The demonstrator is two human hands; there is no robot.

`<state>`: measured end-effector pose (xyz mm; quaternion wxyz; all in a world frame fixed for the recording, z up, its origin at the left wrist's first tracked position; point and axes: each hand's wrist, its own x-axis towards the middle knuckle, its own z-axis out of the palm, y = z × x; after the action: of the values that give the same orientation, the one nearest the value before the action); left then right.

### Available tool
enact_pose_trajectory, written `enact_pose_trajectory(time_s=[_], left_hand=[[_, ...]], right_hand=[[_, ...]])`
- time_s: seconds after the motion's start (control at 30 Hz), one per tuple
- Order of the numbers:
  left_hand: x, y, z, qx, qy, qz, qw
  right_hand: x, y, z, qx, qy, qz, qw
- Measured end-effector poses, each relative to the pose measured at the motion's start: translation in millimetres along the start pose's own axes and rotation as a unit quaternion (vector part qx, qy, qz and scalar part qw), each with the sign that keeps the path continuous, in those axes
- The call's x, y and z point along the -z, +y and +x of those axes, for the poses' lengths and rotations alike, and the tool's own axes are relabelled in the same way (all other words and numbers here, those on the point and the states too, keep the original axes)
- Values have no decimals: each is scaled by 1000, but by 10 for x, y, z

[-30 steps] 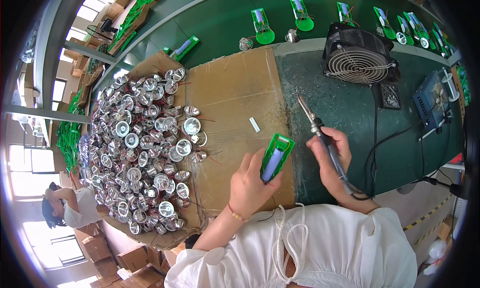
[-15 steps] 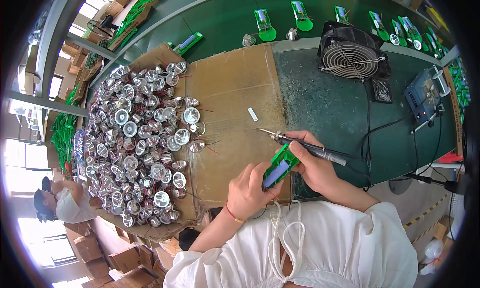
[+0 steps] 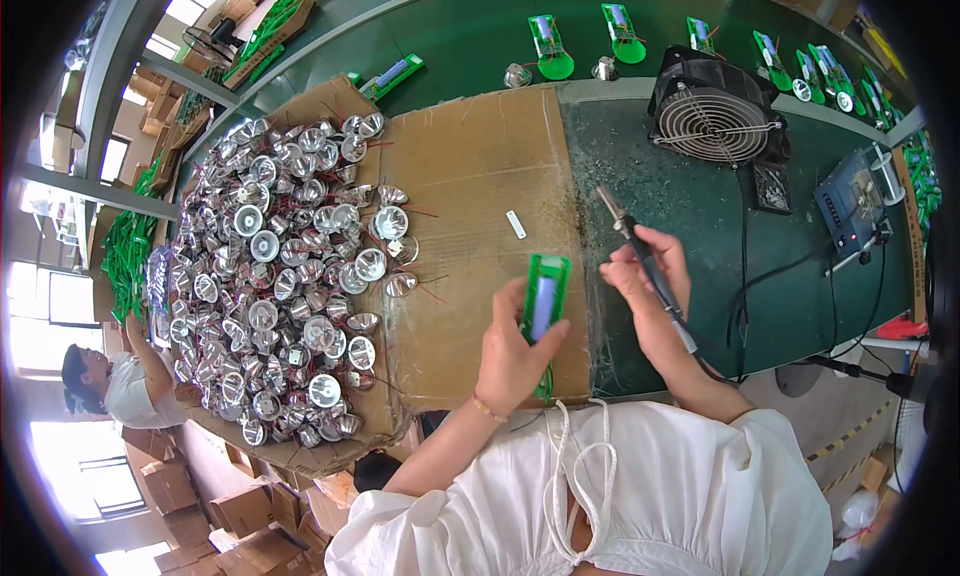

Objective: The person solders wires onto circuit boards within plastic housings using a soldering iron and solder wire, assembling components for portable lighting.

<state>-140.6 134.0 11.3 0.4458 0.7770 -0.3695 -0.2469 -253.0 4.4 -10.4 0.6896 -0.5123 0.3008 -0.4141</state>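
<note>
My left hand (image 3: 517, 354) is closed round a green plastic housing (image 3: 533, 321) with a blue-violet cylindrical battery (image 3: 543, 306) seated inside it. The housing stands nearly lengthwise toward me, above the cardboard. In my right hand (image 3: 655, 281) is a soldering iron (image 3: 645, 256), held like a pen, its tip pointing up and to the left, apart from the housing. A small white strip (image 3: 516, 224) lies on the cardboard sheet (image 3: 465, 176), beyond my left hand.
Heaped at the left are many silvery reflector lamp cups (image 3: 290, 276) with red wires. A black fan (image 3: 712, 116) and a blue soldering station (image 3: 850, 201) stand at the right. Green housings (image 3: 550, 51) line the far belt. Another person (image 3: 130, 381) is at far left.
My right hand has drawn the soldering iron away from the housing, turning its tip upward. The left hand has moved right slightly and tilted the housing more upright. The other person's arm has stretched out.
</note>
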Motion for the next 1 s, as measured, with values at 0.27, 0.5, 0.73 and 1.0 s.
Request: enact_pose_trajectory(time_s=[0.27,0.5,0.73,1.0], left_hand=[[157,-135,103,-94,94,149,980],[535,-254,1088,-118,-21,113,986],[470,-353,1301,-153,-148,187,959],[329,-416,990,-326,104,215,915]], right_hand=[[112,93,5,-50,-24,-8,998],[153,103,29,-6,-19,-33,999],[199,95,39,-7,-16,-21,1000],[174,71,37,-25,-33,-20,999]])
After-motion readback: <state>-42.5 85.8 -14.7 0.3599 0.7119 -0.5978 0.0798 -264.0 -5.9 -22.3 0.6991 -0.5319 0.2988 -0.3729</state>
